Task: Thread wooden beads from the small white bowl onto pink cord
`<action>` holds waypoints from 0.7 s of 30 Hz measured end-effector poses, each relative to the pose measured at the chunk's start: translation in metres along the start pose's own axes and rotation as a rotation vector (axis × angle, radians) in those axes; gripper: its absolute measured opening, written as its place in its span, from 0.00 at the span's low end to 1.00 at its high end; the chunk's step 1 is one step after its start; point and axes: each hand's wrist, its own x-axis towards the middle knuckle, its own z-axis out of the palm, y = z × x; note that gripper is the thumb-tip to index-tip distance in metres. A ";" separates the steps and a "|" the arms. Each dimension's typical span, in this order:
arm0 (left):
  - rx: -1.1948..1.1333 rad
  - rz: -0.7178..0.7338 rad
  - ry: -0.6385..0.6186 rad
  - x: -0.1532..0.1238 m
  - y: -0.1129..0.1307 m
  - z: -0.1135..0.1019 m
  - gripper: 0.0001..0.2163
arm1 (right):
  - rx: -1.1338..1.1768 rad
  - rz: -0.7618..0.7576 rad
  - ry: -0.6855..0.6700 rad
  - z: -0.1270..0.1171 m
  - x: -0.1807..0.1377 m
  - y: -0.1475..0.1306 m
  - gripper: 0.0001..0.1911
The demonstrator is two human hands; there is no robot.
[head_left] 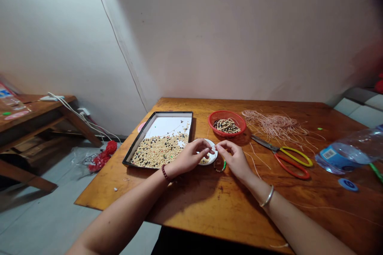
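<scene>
Two bare forearms are reaching in from the bottom of the view over a honey-brown varnished wooden table [119, 185], and the person's left hand [189, 158] and right hand [234, 160] are meeting above a small round white dish [212, 155], which is sitting near the table's middle, partly hidden by the fingers. Both hands are drawn into a fine pinch, fingertips and thumbs closing toward each other just over the dish; whatever they are gripping is too thin to make out. A few small pale round beads [204, 160] are lying in the dish. They are likely light, hard and quick to roll, so they would be safest taken one at a time between fingertip and thumb, and any thread would be soft and limp, easiest to hold close to its end. Just beside the left hand, a shallow black-edged tray with a white base [139, 138] is holding a wide spread of cream and dark round beads [158, 150]. Beyond the hands, a red plastic mesh basket [227, 112] is holding curved strands of dark and pale beads, and a tangled bundle of pale pink cord [275, 125] is lying to the right, above a pair of steel scissors with looping red and yellow handles [296, 156]. A small loop of green and dark beads [220, 166] is resting just below the right hand.
</scene>
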 end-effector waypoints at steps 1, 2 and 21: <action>0.008 0.001 0.001 0.000 0.000 0.000 0.12 | 0.010 0.001 -0.002 0.000 0.000 0.000 0.13; 0.018 0.003 0.003 0.000 0.001 0.000 0.12 | 0.017 0.004 -0.004 0.000 0.000 0.000 0.13; 0.118 -0.055 0.071 -0.004 0.007 -0.002 0.08 | 0.037 0.057 -0.089 0.003 -0.003 0.006 0.15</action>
